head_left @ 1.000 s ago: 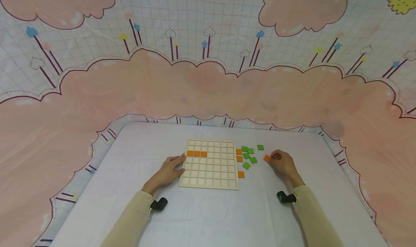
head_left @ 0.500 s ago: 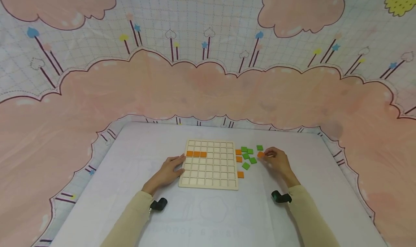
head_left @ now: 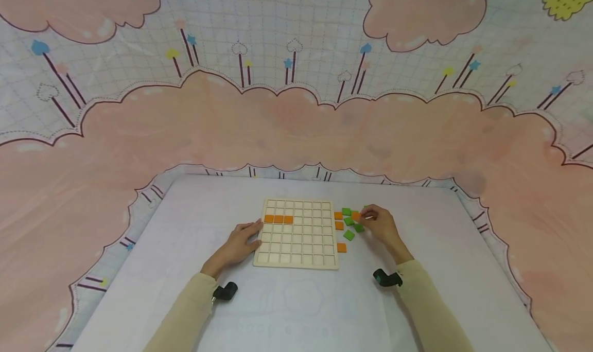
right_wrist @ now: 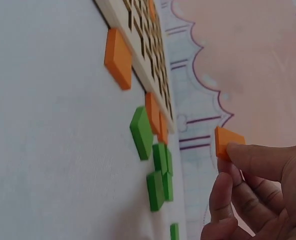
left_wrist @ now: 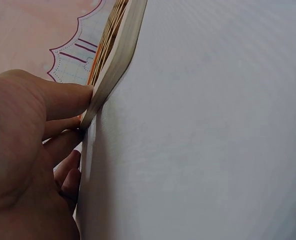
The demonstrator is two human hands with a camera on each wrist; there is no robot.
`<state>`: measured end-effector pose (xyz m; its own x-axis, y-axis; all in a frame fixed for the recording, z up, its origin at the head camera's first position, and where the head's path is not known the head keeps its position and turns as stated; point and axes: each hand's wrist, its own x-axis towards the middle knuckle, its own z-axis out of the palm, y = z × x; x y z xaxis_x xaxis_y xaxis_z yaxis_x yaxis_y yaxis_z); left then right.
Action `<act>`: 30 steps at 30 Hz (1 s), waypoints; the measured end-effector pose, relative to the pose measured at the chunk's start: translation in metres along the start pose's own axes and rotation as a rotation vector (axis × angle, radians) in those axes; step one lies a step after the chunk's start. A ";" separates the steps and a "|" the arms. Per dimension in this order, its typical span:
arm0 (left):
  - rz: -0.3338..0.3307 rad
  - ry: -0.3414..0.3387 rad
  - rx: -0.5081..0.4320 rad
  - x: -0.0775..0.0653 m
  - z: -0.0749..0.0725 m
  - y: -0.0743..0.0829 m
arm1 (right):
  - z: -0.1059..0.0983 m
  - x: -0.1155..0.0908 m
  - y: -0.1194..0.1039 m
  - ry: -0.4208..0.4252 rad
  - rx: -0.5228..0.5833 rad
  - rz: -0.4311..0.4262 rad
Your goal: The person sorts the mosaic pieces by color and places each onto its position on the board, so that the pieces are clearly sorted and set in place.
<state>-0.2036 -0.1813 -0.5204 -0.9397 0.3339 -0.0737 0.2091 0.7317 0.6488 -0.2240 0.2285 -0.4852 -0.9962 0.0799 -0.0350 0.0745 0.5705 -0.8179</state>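
Observation:
A pale wooden grid board lies on the table with three orange tiles side by side in one of its rows. At its left edge rests my left hand; thumb and fingertips touch the rim. My right hand pinches a square orange tile between thumb and fingers, held above the table to the right of the board. Beneath and beside this hand lie several loose green tiles, one partly hidden by it. More orange tiles sit along the board's right edge.
A white-covered table carries everything. Behind it hangs a cloth printed with pink clouds. A small black camera is strapped at each wrist, the left camera and the right camera.
My right hand has moved left toward the board, carrying the orange tile over the green ones. My left hand stays at the board's left edge.

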 end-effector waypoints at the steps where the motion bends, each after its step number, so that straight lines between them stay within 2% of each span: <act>1: 0.001 0.001 0.001 0.000 0.000 0.000 | 0.002 0.000 -0.002 0.000 0.004 -0.005; 13: -0.014 -0.009 -0.007 -0.002 -0.003 0.002 | 0.028 0.003 -0.027 -0.039 0.078 -0.013; 19: -0.005 -0.016 -0.002 -0.001 -0.003 0.001 | 0.041 0.004 -0.041 -0.057 0.123 0.016; 23: -0.003 -0.011 -0.002 0.000 -0.003 0.000 | 0.051 0.006 -0.047 -0.064 0.126 0.029; 30: 0.001 -0.010 -0.013 0.000 -0.003 0.001 | 0.068 0.010 -0.053 -0.094 0.143 0.002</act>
<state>-0.2042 -0.1823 -0.5171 -0.9366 0.3410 -0.0805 0.2069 0.7236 0.6585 -0.2409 0.1436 -0.4816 -0.9964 0.0005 -0.0848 0.0761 0.4475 -0.8911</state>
